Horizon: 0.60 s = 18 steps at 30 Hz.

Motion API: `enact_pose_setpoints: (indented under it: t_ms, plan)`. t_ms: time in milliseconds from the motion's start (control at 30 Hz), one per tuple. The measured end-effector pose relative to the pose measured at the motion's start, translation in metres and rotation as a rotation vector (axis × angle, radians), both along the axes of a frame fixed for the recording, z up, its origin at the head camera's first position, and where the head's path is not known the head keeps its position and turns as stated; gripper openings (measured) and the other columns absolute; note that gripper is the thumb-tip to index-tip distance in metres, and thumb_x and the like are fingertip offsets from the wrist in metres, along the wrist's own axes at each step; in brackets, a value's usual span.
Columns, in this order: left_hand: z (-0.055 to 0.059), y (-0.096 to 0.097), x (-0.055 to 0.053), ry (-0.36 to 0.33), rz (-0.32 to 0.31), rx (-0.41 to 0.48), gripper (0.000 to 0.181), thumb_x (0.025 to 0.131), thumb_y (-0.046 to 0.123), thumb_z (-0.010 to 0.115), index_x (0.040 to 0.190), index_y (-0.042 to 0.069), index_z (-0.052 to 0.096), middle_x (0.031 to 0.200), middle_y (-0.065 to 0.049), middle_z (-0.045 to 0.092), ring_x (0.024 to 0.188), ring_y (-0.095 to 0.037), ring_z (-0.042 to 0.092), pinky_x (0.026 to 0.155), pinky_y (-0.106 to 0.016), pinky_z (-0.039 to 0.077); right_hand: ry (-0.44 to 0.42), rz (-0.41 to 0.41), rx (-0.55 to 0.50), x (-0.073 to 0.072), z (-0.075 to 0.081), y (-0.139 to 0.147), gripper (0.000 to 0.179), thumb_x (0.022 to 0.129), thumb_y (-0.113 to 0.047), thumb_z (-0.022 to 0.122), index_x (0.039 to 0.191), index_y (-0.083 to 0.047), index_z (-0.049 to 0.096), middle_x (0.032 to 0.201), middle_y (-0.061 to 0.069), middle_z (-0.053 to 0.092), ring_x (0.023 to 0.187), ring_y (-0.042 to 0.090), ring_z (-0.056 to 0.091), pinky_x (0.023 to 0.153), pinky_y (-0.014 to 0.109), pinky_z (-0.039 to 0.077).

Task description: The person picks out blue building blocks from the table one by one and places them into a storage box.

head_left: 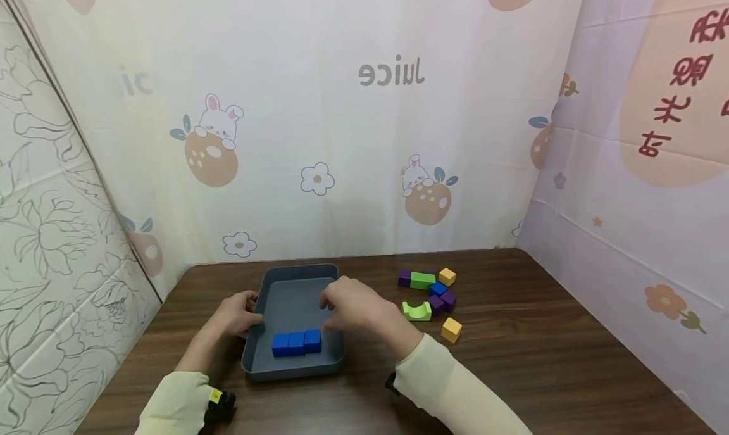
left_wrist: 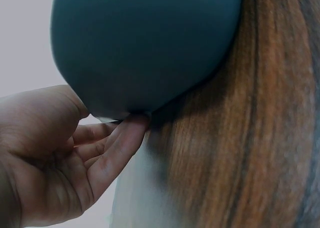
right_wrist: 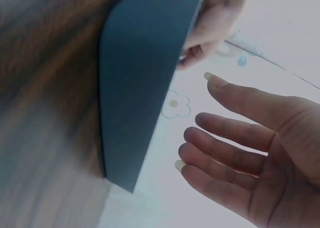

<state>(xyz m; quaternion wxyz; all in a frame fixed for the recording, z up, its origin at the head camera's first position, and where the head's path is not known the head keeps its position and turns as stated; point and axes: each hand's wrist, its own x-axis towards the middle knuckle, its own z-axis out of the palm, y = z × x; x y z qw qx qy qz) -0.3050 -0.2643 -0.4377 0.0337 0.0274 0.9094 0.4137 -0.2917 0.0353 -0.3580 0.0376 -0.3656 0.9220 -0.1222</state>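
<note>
A dark grey tray (head_left: 293, 375) lies on the wooden table with three blue blocks (head_left: 296, 342) in a row at its near end. At the tray's left wall, my left hand (head_left: 236, 315) grips the rim, its thumb on top and fingers along the outer side. In the left wrist view, the fingers (left_wrist: 117, 153) meet the tray's outer wall. Over the tray's right edge hovers my right hand (head_left: 355, 305), just beside the blue row. Its fingers (right_wrist: 225, 150) are spread and loosely bent in the right wrist view, with nothing between them.
Right of the tray lies a loose group of blocks: a green bar (head_left: 423, 280), a green arch (head_left: 417, 311), a blue block (head_left: 438, 289), several purple blocks (head_left: 448, 300) and two yellow cubes (head_left: 452, 330). A patterned curtain (head_left: 353, 137) hangs behind the table.
</note>
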Motion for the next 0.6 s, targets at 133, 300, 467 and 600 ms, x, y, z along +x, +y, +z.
enact_pose_setpoints:
  t_ms: [133,300,467,600]
  plan:
    - [0.0,-0.001,0.0,-0.002,0.003,-0.001,0.049,0.088,-0.001,0.071,0.132,-0.014,0.054,0.108,-0.024,0.067,0.079,-0.027,0.071,0.059,-0.044,0.066,0.005,-0.014,-0.02,-0.004,0.005,0.014,0.034,0.088,-0.03,0.089,0.116,-0.013,0.08,0.104,-0.002,0.075,0.088,0.007,0.065,0.079,0.023,0.06]
    - [0.001,0.001,0.001,-0.001,0.006,0.001,0.048,0.088,-0.001,0.071,0.131,-0.013,0.055,0.107,-0.023,0.068,0.079,-0.027,0.071,0.06,-0.044,0.066,-0.014,-0.062,-0.059,-0.006,0.009,0.033,0.033,0.087,-0.029,0.09,0.115,-0.015,0.08,0.105,-0.002,0.075,0.091,0.011,0.065,0.082,0.026,0.061]
    - [0.001,0.001,0.001,-0.001,0.002,0.011,0.048,0.088,-0.001,0.071,0.131,-0.014,0.055,0.106,-0.023,0.068,0.078,-0.026,0.071,0.059,-0.044,0.066,-0.011,-0.099,-0.07,-0.008,0.01,0.053,0.032,0.087,-0.027,0.089,0.114,-0.014,0.08,0.106,0.001,0.076,0.095,0.015,0.068,0.086,0.032,0.062]
    - [0.0,0.0,0.001,-0.004,0.003,0.009,0.048,0.088,-0.001,0.07,0.132,-0.014,0.055,0.107,-0.023,0.068,0.079,-0.027,0.071,0.06,-0.044,0.066,-0.005,-0.112,-0.078,-0.01,0.01,0.067,0.032,0.088,-0.027,0.089,0.114,-0.011,0.079,0.106,0.001,0.075,0.099,0.02,0.07,0.088,0.036,0.063]
